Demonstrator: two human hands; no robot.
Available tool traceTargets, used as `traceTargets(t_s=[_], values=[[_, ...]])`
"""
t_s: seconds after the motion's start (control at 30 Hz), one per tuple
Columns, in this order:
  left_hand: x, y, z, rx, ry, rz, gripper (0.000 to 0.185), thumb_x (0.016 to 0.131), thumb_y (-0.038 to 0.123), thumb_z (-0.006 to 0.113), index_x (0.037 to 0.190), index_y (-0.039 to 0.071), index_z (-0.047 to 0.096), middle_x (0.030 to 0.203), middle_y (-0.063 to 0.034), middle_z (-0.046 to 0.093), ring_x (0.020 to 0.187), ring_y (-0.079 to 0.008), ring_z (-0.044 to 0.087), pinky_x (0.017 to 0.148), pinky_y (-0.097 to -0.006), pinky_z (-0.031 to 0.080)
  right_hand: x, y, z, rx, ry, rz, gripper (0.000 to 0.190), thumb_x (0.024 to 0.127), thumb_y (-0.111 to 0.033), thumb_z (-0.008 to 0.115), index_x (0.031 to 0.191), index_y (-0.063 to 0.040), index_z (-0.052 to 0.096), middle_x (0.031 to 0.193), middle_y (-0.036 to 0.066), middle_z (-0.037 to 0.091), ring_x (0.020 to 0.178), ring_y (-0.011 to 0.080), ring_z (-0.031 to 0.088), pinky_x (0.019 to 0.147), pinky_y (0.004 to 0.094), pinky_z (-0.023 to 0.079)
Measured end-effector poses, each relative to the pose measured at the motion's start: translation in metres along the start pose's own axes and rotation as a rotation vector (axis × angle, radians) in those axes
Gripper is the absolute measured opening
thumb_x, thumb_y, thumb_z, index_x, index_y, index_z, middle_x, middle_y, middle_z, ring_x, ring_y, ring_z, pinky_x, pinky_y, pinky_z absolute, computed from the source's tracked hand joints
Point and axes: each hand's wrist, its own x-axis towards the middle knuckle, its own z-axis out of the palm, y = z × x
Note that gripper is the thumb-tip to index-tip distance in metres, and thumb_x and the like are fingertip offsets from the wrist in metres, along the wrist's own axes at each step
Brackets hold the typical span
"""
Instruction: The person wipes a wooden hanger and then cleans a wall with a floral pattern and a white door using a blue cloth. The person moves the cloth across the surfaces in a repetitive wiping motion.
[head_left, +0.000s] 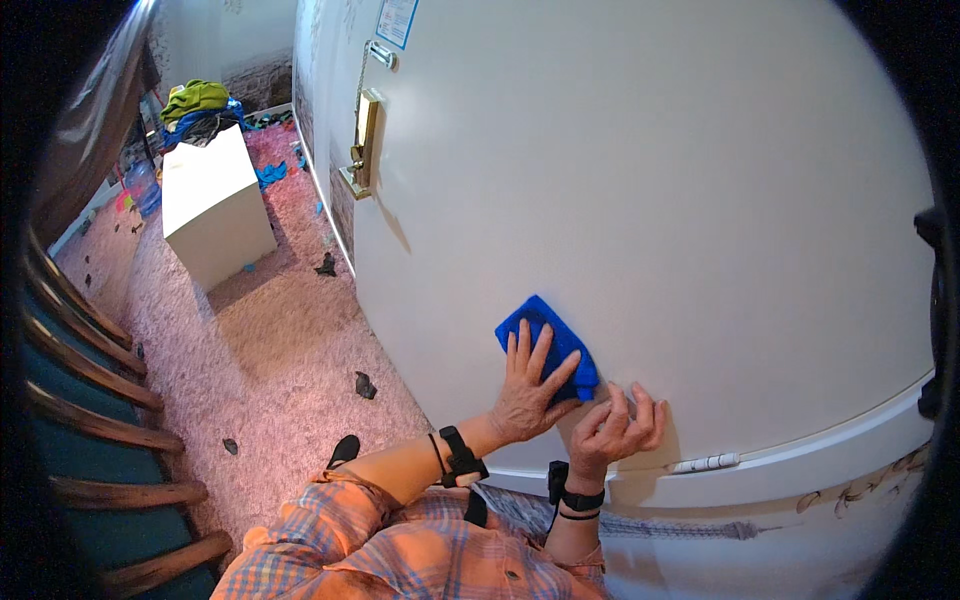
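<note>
My left hand (529, 390) lies with spread fingers on a folded blue cloth (536, 307), pressing it flat against a white door (637, 187). The palm and part of the cloth's lower left are hidden by the hand. Just right of the cloth, my right hand (619, 429) is raised close to the door with its fingers apart and half curled. Nothing shows in it. Whether its fingertips touch the door I cannot tell. Both wrists wear dark bands.
A brass door handle (364, 142) and a door chain (361, 75) stick out at the door's left edge. A hinge (705, 463) shows near my right hand. On the pink carpet (300, 360) stand a white box-shaped unit (225, 240) and scattered scraps. Wooden slats (127, 495) run along the left.
</note>
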Motion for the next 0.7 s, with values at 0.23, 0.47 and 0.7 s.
traceTargets(t_s=[0.23,0.47,0.7], values=[[0.102,-0.044,-0.034,0.111,0.212,-0.051,0.085,0.086,0.032,0.072,0.161,0.014,0.034,0.171,-0.028,0.007,0.154,-0.0567,0.005,0.121,-0.0704,0.007,0.026,-0.012,0.003,-0.001,0.026,0.027,0.021,0.097,-0.006,0.058,0.111,-0.01,0.073,0.129,0.01,0.06,0.13,0.0373,0.044,0.11,0.0516,0.036],[0.065,-0.055,-0.023,0.081,0.121,-0.087,0.091,0.089,0.039,0.07,0.163,0.01,0.026,0.17,-0.0298,0.003,0.153,-0.0595,0.001,0.12,-0.0717,0.007,0.022,-0.025,0.013,0.018,0.008,0.039,0.022,0.093,-0.001,0.059,0.108,-0.009,0.072,0.128,0.01,0.059,0.131,0.039,0.044,0.112,0.0539,0.034],[0.104,-0.061,-0.047,0.09,0.105,-0.004,0.086,0.091,0.039,0.071,0.162,0.013,0.03,0.171,-0.0282,0.002,0.154,-0.0585,0.001,0.119,-0.0734,0.004,0.041,-0.038,0.011,0.039,-0.035,0.091,0.023,0.092,0.0,0.058,0.108,-0.009,0.072,0.127,0.011,0.059,0.131,0.039,0.044,0.111,0.0539,0.034]])
